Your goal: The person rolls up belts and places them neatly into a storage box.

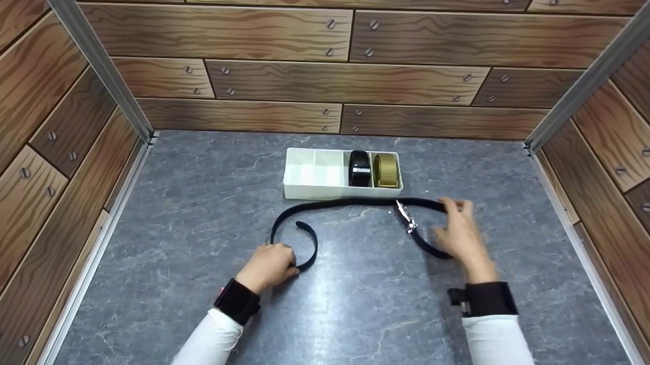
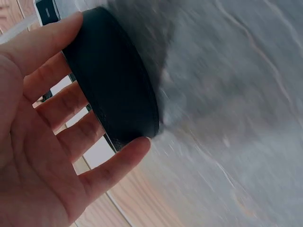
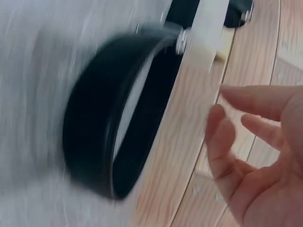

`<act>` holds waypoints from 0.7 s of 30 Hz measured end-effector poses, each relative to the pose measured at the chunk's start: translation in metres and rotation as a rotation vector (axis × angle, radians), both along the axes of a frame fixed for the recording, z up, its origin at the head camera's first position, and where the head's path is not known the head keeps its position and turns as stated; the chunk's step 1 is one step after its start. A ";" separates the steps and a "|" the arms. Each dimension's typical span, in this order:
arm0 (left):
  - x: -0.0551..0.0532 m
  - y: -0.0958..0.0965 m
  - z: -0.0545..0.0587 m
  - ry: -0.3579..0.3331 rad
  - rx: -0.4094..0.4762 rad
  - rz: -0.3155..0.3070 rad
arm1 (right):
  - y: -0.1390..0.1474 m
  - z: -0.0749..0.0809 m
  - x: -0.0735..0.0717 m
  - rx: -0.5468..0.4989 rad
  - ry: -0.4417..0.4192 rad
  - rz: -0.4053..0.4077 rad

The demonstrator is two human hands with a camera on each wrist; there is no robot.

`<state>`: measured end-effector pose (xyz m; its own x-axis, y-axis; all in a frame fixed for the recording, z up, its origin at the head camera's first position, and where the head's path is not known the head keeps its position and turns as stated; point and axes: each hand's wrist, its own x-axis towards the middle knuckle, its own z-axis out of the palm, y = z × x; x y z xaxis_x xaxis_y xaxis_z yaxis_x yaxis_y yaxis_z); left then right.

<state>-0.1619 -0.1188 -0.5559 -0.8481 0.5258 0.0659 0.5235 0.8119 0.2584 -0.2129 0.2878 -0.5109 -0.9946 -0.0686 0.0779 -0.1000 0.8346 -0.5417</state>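
Note:
A long black belt (image 1: 329, 202) stands on its edge on the grey surface, curving along the front of a white box. Its silver buckle (image 1: 408, 220) lies within the right-hand loop. Near the curled tail end, my left hand (image 1: 268, 264) grips the belt; in the left wrist view its thumb and fingers hold the black strap (image 2: 113, 75). My right hand (image 1: 464, 233) is beside the belt's right bend. In the right wrist view its loosely bent fingers (image 3: 221, 137) hold nothing and stand apart from the blurred belt loop (image 3: 87, 118).
The white box (image 1: 335, 193) has compartments. A rolled black belt (image 1: 359, 175) and a rolled olive-gold strap (image 1: 386, 171) sit in its right-hand ones. Wood-patterned walls (image 1: 287, 35) enclose the surface at the back and both sides, with metal rails (image 1: 97, 39) at the corners.

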 end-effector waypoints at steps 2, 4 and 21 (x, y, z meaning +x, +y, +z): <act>0.000 0.006 0.000 0.005 -0.003 -0.003 | -0.017 -0.007 -0.003 -0.043 0.049 0.066; 0.000 0.010 0.000 0.015 -0.002 -0.015 | -0.035 -0.015 -0.003 -0.073 0.040 0.156; 0.001 0.015 -0.006 0.030 0.040 -0.027 | -0.180 -0.054 0.004 -0.125 -0.364 0.468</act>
